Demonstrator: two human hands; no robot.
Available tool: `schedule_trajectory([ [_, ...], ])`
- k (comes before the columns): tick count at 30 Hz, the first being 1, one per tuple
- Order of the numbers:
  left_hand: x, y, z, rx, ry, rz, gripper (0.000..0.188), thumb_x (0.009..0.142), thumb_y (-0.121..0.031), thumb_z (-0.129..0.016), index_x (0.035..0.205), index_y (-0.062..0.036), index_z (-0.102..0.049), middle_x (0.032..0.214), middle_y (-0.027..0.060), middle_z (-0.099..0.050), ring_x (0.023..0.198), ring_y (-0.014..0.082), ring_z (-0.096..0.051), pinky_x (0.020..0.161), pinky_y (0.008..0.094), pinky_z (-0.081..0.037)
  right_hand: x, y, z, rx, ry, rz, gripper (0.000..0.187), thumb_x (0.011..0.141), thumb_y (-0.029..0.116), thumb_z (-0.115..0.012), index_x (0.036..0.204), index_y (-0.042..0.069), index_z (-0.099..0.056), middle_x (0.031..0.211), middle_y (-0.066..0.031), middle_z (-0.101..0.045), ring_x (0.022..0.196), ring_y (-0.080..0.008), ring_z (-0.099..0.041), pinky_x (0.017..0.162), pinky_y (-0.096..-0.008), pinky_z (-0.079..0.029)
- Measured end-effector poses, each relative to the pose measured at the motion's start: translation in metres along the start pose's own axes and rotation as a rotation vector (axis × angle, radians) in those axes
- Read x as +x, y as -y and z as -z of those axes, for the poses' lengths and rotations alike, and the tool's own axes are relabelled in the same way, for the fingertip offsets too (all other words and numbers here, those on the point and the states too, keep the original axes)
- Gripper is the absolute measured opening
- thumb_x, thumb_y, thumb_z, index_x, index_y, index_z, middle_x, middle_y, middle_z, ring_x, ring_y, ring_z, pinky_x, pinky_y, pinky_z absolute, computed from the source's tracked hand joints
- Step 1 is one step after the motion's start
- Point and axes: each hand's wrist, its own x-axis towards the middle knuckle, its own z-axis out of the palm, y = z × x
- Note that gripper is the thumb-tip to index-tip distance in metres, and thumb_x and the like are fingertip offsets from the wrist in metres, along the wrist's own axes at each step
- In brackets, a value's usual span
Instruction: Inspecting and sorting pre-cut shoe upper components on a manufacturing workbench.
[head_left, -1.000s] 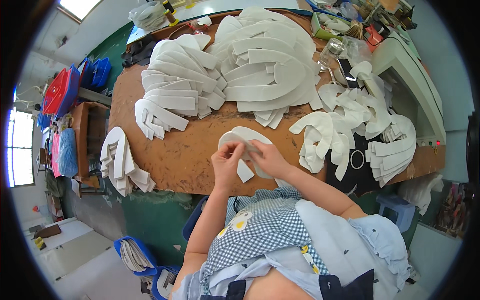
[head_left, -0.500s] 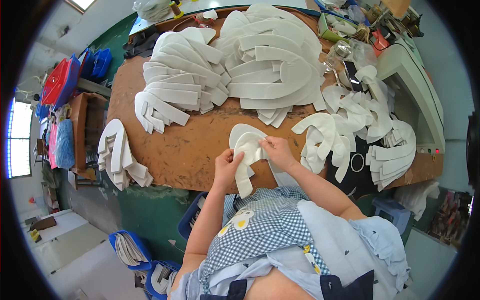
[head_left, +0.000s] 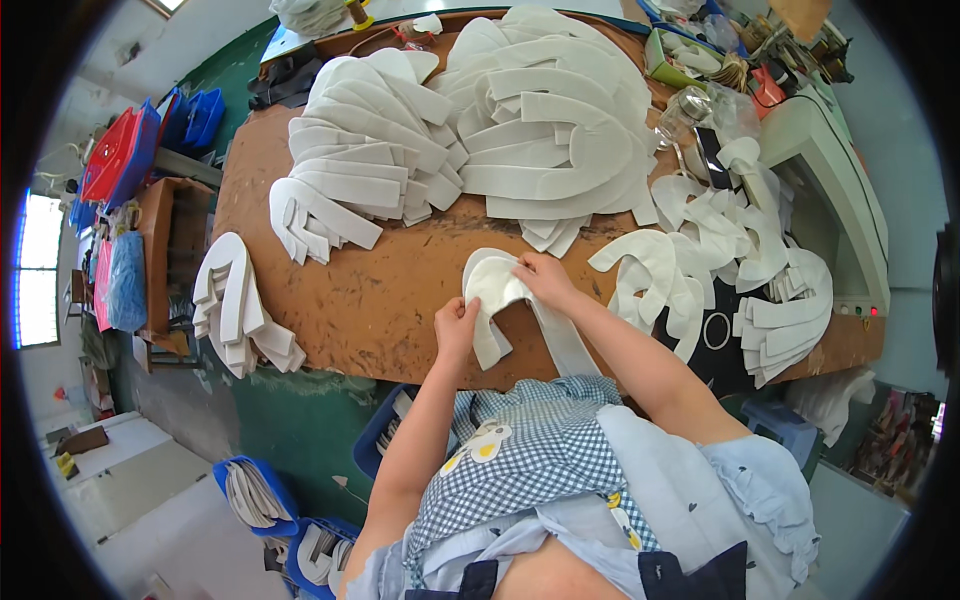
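Note:
Close to the table's near edge, a glossy white U-shaped padded piece (head_left: 497,275) lies over a second white U-shaped piece (head_left: 562,340), which has a long straight leg. The curves of the two sit roughly together at the top. My left hand (head_left: 456,324) pinches the left side of the padded piece between thumb and fingers. At the upper right of its curve, my right hand (head_left: 546,279) grips the edge with bent fingers. Whether the fingers also hold the lower piece is hidden.
Large stacks of white U-shaped pieces (head_left: 560,150) cover the far side of the brown table (head_left: 350,310). A smaller stack (head_left: 240,300) stands at the left edge. Loose curved pieces (head_left: 640,260) lie to the right, beside a grey machine housing (head_left: 830,190). Blue bins (head_left: 258,495) stand below left.
The padded piece has moved up and lies more squarely over the lower piece's curve. My right hand has shifted up and left along its edge; my left hand stays at the left side.

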Motion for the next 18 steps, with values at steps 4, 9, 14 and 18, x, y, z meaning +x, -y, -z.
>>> schedule_trajectory([
  [4,0.025,0.009,0.004,0.172,-0.095,-0.036,0.028,0.085,-0.023,-0.067,0.086,0.0045,-0.065,0.069,0.0095,-0.068,0.061,0.0154,-0.063,0.058,0.029,-0.049,0.03,-0.009,-0.011,-0.086,-0.001,0.009,0.029,0.086,0.03,-0.061,0.09,0.001,-0.063,0.082,-0.0151,-0.066,0.077,-0.0302,-0.063,0.067,-0.0391,-0.047],
  [9,0.029,0.008,0.004,0.444,-0.17,-0.053,0.032,0.08,-0.028,-0.071,0.08,0.0033,-0.065,0.069,0.0118,-0.067,0.063,0.019,-0.064,0.06,0.033,-0.049,0.035,-0.016,-0.016,-0.174,-0.025,-0.046,0.029,0.086,0.03,-0.06,0.09,0.002,-0.063,0.082,-0.0166,-0.066,0.079,-0.0335,-0.063,0.068,-0.0412,-0.048],
  [14,0.023,0.006,0.007,0.459,-0.151,-0.062,0.028,0.08,-0.026,-0.07,0.08,0.0013,-0.065,0.066,0.0103,-0.065,0.061,0.0184,-0.061,0.059,0.0333,-0.048,0.029,-0.01,-0.019,-0.204,-0.035,-0.059,0.026,0.085,0.03,-0.06,0.09,0.005,-0.064,0.082,-0.0167,-0.066,0.079,-0.0355,-0.063,0.069,-0.043,-0.049],
  [18,0.019,-0.002,0.004,0.474,-0.155,-0.038,0.028,0.08,-0.026,-0.07,0.079,0.0016,-0.064,0.066,0.0104,-0.065,0.061,0.0187,-0.061,0.06,0.0334,-0.048,0.026,-0.007,-0.02,-0.251,-0.078,-0.037,0.025,0.086,0.031,-0.059,0.089,0.007,-0.064,0.082,-0.0161,-0.066,0.08,-0.0362,-0.063,0.069,-0.0449,-0.049],
])
